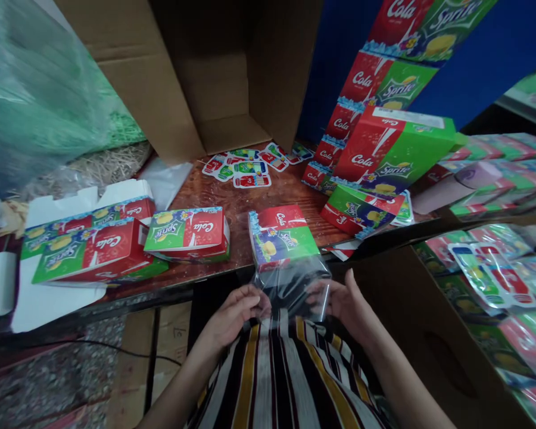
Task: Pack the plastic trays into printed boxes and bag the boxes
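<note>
A clear plastic bag [290, 289] covers a red and green Cola/Sprite box [286, 235] lying at the table's front edge. The bag's loose end hangs toward me over the striped clothing. My left hand [239, 310] pinches the left side of that loose end between thumb and fingers. At the right side, my right hand [342, 301] touches the film with its fingers stretched out and its thumb raised apart from them. Left of the bagged box lies another Cola/Sprite box [187, 233], without a visible bag.
More boxes [98, 247] and white flattened card lie at the left. Bottle-shaped cards [250, 170] are scattered before a large open carton [223, 128]. Stacked boxes [384, 152] rise at the right, near a pinkish cylinder [455, 185]. A carton of wrapped packs [495, 286] stands lower right.
</note>
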Available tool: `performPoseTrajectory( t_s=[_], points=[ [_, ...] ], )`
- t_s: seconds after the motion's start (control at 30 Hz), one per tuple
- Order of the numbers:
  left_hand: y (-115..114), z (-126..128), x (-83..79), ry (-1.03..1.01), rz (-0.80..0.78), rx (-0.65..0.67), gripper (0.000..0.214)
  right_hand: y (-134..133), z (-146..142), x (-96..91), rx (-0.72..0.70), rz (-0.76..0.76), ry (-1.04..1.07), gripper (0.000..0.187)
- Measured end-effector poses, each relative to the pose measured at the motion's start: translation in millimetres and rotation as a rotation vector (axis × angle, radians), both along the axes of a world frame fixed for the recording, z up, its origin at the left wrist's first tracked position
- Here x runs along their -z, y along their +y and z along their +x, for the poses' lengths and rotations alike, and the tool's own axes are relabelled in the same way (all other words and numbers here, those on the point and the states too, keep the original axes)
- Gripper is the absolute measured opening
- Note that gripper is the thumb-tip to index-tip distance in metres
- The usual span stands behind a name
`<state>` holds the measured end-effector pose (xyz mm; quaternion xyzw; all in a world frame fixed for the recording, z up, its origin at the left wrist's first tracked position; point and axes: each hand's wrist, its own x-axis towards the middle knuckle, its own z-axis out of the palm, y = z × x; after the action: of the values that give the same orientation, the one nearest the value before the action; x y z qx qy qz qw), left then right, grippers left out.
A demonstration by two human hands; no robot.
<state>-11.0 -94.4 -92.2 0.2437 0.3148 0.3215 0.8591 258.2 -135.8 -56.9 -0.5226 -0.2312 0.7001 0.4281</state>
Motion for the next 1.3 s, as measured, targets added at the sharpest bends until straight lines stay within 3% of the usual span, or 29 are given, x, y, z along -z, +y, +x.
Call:
performPoseTrajectory(
  t_s=[0.1,0.17,0.23,0.33,0.47,0.63,0.73,0.87,0.97,1.1,1.2,1.3],
  points=[
    [-2,2,1.6,0.013,0.006,0.014,0.019,0,-16,-8.2,-0.018,0.003,0.156,0.065],
    [-4,2,1.3,0.03,0.016,0.02,0.02,-2,-19,-2.7,0.101,-0.005,0.173,0.041],
    [-5,1,0.7,0.045,0.007,0.002,0.017,-4,-18,7.3,0.247,-0.031,0.175,0.029],
    [-4,-1,0.4,0.123,0.029,-0.039,0.016,-3,-11,22.6,0.349,0.005,0.118,0.027],
    [0,0,1.1,0.264,0.176,-0.139,0.015,6,-3,36.5,0.322,0.138,-0.003,0.025],
    [5,10,4.0,0.194,0.246,-0.196,0.015,24,-7,47.8,0.275,0.196,0.262,0.021],
    [5,13,3.9,0.122,0.281,-0.196,0.015,26,-10,49.8,0.231,0.243,0.315,0.02],
    [4,10,-11.4,0.109,0.301,-0.248,0.015,21,-9,32.6,0.231,0.299,0.262,0.02],
    [12,11,-36.3,0.127,0.261,-0.323,0.016,26,-8,1.2,0.247,0.287,0.166,0.018],
    [42,20,-65.6,0.083,0.22,-0.419,0.02,57,-10,-38.2,0.226,0.315,0.072,0.019],
    [66,29,-73.8,0.023,0.212,-0.479,0.022,89,-9,-46.7,0.192,0.345,0.086,0.024],
    [80,39,-74.3,-0.024,0.204,-0.513,0.023,114,-4,-39.6,0.178,0.347,0.132,0.028]
  ],
)
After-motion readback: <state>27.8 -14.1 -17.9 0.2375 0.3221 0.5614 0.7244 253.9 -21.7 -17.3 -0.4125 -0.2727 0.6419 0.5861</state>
